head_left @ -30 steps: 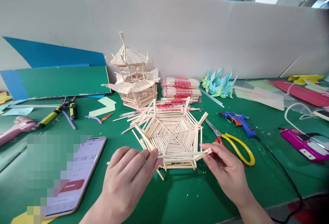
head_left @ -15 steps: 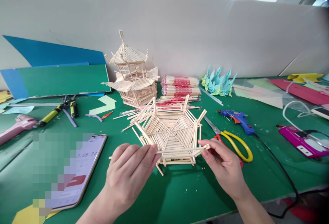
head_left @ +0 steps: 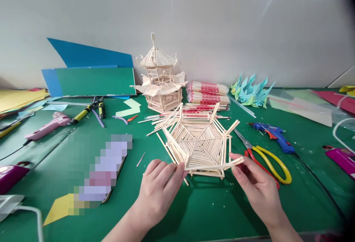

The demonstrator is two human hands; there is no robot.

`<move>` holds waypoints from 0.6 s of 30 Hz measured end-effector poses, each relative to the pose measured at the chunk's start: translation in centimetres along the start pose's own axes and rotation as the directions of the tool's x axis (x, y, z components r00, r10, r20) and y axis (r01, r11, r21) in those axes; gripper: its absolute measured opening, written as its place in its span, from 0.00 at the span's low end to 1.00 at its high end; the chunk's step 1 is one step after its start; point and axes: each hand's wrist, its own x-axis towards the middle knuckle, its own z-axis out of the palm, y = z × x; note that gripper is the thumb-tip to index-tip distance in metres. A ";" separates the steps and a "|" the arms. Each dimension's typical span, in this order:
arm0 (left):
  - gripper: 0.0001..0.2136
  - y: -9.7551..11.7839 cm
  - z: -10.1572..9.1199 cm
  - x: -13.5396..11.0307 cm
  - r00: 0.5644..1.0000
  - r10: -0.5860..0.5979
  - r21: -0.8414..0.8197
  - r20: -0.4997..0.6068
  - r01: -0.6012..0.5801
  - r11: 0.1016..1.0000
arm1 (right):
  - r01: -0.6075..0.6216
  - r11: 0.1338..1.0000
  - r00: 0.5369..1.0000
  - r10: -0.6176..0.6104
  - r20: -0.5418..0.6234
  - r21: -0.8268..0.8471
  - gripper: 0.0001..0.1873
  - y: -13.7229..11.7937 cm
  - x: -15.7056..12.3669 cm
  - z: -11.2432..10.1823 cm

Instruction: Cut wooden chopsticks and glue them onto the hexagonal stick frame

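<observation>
A hexagonal frame of wooden sticks [head_left: 199,142] lies on the green table [head_left: 194,208], its corner posts pointing up. Across its near edge runs one thin wooden stick [head_left: 213,166]. My left hand [head_left: 159,188] pinches the stick's left end against the frame. My right hand [head_left: 257,186] pinches the right end between thumb and forefinger. Behind the frame stands a finished stick pagoda [head_left: 160,79].
Bundles of red-wrapped sticks [head_left: 208,94] and loose sticks lie behind the frame. Yellow-handled scissors [head_left: 266,158] and a blue glue gun [head_left: 273,134] are to the right. A pink glue gun [head_left: 47,127], pliers [head_left: 88,110] and coloured boards are left. A blurred phone [head_left: 102,168] lies near left. Paper cranes [head_left: 249,92] sit by the wall.
The camera has swung left, so everything sits further right in view. Both hands keep hold of the stick on the frame's near edge.
</observation>
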 end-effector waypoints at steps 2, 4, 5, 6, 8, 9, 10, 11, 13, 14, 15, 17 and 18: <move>0.05 0.0 0.1 -0.2 1.000 -0.009 -0.010 0.010 0.009 1.000 | -0.027 1.000 1.000 0.027 -0.012 0.001 0.15 0.4 -0.3 0.0; 0.05 -0.1 0.1 -0.1 1.000 -0.022 -0.008 0.019 0.022 1.000 | -0.056 0.998 0.998 0.056 -0.020 0.004 0.16 0.7 -0.5 0.0; 0.06 -0.2 0.0 -0.1 0.999 -0.026 -0.004 0.024 0.026 1.000 | -0.066 0.998 0.998 0.066 -0.023 0.005 0.16 0.8 -0.6 0.0; 0.06 -0.2 0.0 0.0 0.999 -0.028 -0.003 0.030 0.029 1.000 | -0.073 0.997 0.997 0.074 -0.027 0.006 0.16 0.8 -0.7 0.0; 0.07 -0.3 -0.1 0.2 0.999 -0.028 -0.001 0.039 0.028 1.000 | -0.080 0.997 0.996 0.080 -0.036 0.009 0.16 0.8 -0.7 0.1; 0.07 -0.4 -0.2 0.3 0.999 -0.024 -0.001 0.046 0.025 1.000 | -0.079 0.997 0.996 0.079 -0.041 0.007 0.16 0.7 -0.7 0.1; 0.07 -0.5 -0.2 0.4 0.998 -0.020 -0.002 0.054 0.020 1.000 | -0.077 0.997 0.996 0.077 -0.043 0.002 0.16 0.7 -0.6 0.2; 0.07 -0.6 -0.2 0.5 0.998 -0.014 -0.003 0.063 0.015 1.000 | -0.073 0.997 0.996 0.072 -0.046 -0.005 0.16 0.7 -0.6 0.2; 0.07 -0.7 -0.2 0.6 0.997 0.000 -0.008 0.079 0.001 1.000 | -0.063 0.998 0.997 0.063 -0.048 -0.015 0.16 0.5 -0.4 0.2; 0.07 -0.8 -0.1 0.7 0.996 0.006 -0.009 0.084 -0.006 1.000 | -0.060 0.998 0.997 0.059 -0.047 -0.017 0.16 0.4 -0.4 0.2; 0.06 -0.8 -0.2 0.7 0.996 0.013 -0.006 0.086 -0.012 1.000 | -0.055 0.998 0.997 0.054 -0.047 -0.016 0.16 0.3 -0.3 0.2; 0.05 -0.9 -0.2 0.9 0.996 0.026 0.006 0.085 -0.027 1.000 | -0.040 0.999 0.998 0.040 -0.047 -0.011 0.15 0.0 -0.2 0.3; 0.05 -1.0 -0.2 1.0 0.996 0.035 0.012 0.081 -0.036 0.999 | -0.028 1.000 0.998 0.028 -0.048 -0.008 0.14 -0.2 -0.1 0.3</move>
